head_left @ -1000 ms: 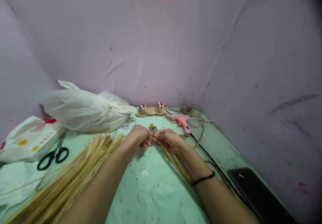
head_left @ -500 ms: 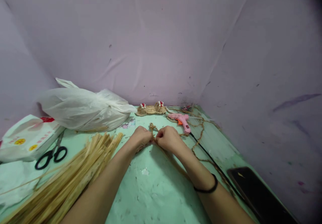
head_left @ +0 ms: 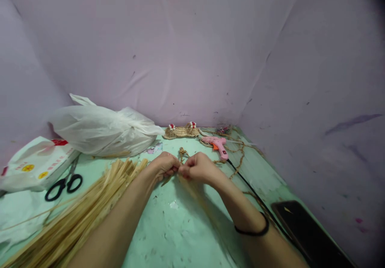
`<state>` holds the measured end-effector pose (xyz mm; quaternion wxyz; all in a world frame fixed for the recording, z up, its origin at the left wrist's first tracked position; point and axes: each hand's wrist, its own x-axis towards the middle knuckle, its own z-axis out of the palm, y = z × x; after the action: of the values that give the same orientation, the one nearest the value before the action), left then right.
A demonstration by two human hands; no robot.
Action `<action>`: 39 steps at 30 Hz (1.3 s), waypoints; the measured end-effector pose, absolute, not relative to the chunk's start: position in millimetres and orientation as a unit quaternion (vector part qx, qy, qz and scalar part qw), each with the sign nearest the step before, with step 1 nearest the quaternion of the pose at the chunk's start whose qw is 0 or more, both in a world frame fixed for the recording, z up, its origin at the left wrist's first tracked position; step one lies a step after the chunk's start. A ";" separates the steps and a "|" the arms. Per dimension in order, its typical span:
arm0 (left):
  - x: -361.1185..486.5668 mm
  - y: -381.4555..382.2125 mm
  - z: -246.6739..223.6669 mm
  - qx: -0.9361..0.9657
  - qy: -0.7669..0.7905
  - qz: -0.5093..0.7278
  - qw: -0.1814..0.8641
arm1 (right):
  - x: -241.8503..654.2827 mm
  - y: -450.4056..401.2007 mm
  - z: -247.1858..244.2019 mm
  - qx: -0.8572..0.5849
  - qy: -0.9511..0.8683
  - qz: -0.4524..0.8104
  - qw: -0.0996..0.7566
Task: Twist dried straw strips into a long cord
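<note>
1. Head view: pinching at a slim, golden, knobbly-tipped piece of plant fibre [head_left: 181,151] with the left hand [head_left: 166,167] and right hand [head_left: 198,167], just left of the pale pink plastic glue gun [head_left: 221,147] with its orange trigger.
2. Grip of both hands nearly closed, thumbs against bent fingers around the lower part of the piece; probably held so near each other to keep the join tight. Impossible to tell exactly how fibres cross beneath the fingertips.
3. Trailing below the right hand as long, pale, blurred strands [head_left: 204,204], nearer the wearer than the glue gun, likely left loose for free movement.
4. Laid well left of the glue gun: in a thick sheaf of flat, dry, straw-yellow strips [head_left: 90,208], apparently within easy reach; beyond, black-handled metal scissors [head_left: 62,183].
5. Set behind and left of the glue gun, against the wall: with a coiled tan woven band [head_left: 182,132] topped by red-and-white beaded flowers, probably out of the way.
6. Looped around the glue gun: in rough, twisted brown cord [head_left: 241,155], over the smooth, mint-green tabletop [head_left: 171,236].
</note>
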<state>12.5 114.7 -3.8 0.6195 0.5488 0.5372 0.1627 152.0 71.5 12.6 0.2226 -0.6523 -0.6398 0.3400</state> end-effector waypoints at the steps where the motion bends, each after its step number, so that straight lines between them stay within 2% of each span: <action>1: 11.9 115.4 -4.3 0.548 0.532 0.159 0.626 | 157.1 75.4 11.7 -0.662 -0.608 0.351 0.261; 3: 11.8 116.5 -5.4 0.546 0.518 0.160 0.639 | 163.5 81.9 9.7 -0.680 -0.530 0.374 0.342; 5: 12.1 117.1 -6.6 0.544 0.508 0.166 0.647 | 162.9 84.0 8.3 -0.673 -0.454 0.445 0.378; 8: 11.8 117.2 -7.7 0.547 0.508 0.170 0.644 | 152.2 79.4 8.8 -0.615 -0.388 0.594 0.345; 10: 11.2 116.7 -7.1 0.557 0.513 0.161 0.633 | 145.1 75.2 9.5 -0.575 -0.376 0.649 0.327; 12: 11.0 115.8 -4.9 0.572 0.523 0.145 0.615 | 141.7 73.1 8.3 -0.567 -0.384 0.649 0.331; 16: 13.3 114.9 0.6 0.619 0.552 0.096 0.550 | 143.2 75.6 -1.2 -0.615 -0.440 0.572 0.318; 19: 16.7 115.3 1.1 0.643 0.560 0.116 0.509 | 145.0 78.9 -9.9 -0.637 -0.452 0.538 0.317; 24: 18.8 112.3 -0.2 0.689 0.574 0.140 0.421 | 147.2 80.6 -14.9 -0.619 -0.444 0.549 0.345; 32: 18.0 106.8 -2.1 0.710 0.561 0.160 0.395 | 149.1 79.4 -15.8 -0.596 -0.458 0.564 0.343; 39: -5.4 104.0 28.7 0.736 0.598 0.055 0.312 | 150.6 79.8 -15.2 -0.603 -0.424 0.584 0.340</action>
<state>-5.4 104.0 28.7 0.3118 0.7362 0.5981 0.0547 150.6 79.8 -15.2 0.3402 -0.6029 -0.4237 0.5841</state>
